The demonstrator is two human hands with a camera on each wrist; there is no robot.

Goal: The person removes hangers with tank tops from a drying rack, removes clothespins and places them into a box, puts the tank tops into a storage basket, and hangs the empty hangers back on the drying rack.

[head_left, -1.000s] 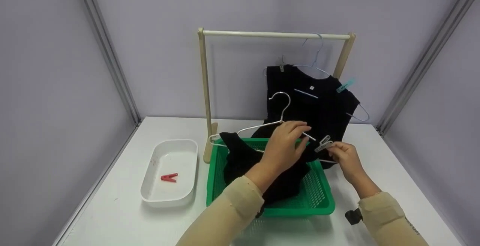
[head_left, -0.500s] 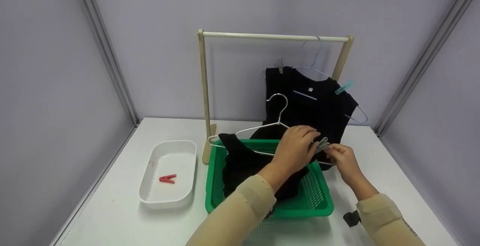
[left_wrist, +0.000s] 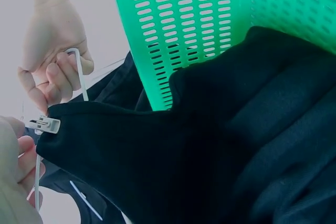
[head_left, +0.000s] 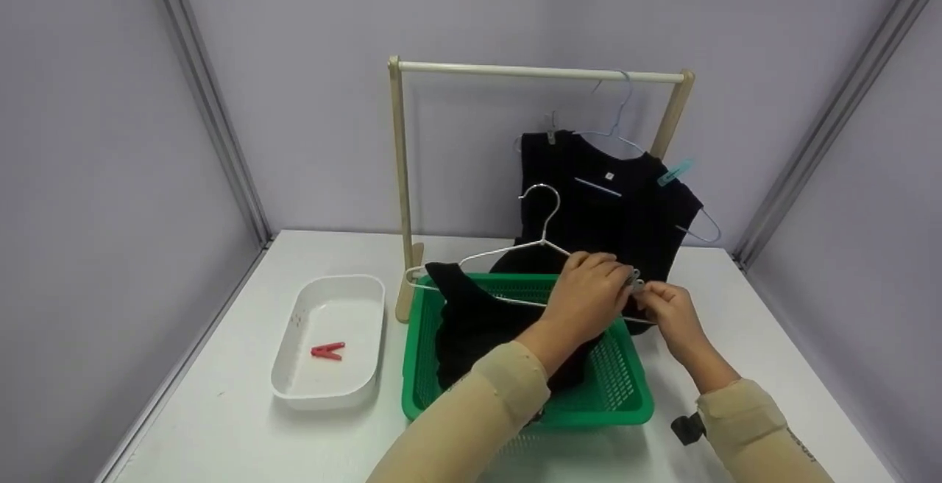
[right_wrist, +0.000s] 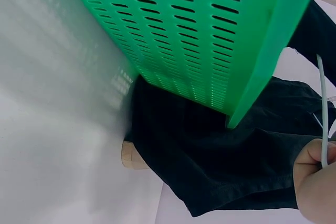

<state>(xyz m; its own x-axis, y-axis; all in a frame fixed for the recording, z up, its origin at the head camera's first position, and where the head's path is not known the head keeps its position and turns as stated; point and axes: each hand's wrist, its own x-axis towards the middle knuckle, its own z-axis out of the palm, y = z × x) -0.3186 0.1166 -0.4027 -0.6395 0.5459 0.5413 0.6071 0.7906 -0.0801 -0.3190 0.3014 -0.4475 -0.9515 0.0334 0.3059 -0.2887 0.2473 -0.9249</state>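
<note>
A black sleeveless garment (head_left: 478, 328) hangs on a white wire hanger (head_left: 508, 249) over the green basket. My left hand (head_left: 589, 293) pinches a pale clothespin (left_wrist: 46, 125), whose jaws sit on the garment's shoulder strap at the hanger. Beside it, my right hand (head_left: 673, 314) grips the rounded end of the hanger; its curled fingers show in the left wrist view. The hanger's hook (head_left: 543, 199) stands up free below the rack rail. In the head view the left hand hides much of the clothespin and the strap.
A wooden rack (head_left: 515, 70) stands behind, bearing a black top (head_left: 581, 210) on a blue hanger with a teal clothespin (head_left: 675, 173). The green basket (head_left: 640, 402) sits in front. At left, a white tray (head_left: 288, 387) holds a red clothespin (head_left: 328, 350).
My left hand has moved right along the hanger to the clothespin, which my right hand held earlier. My right hand now grips the hanger's end.
</note>
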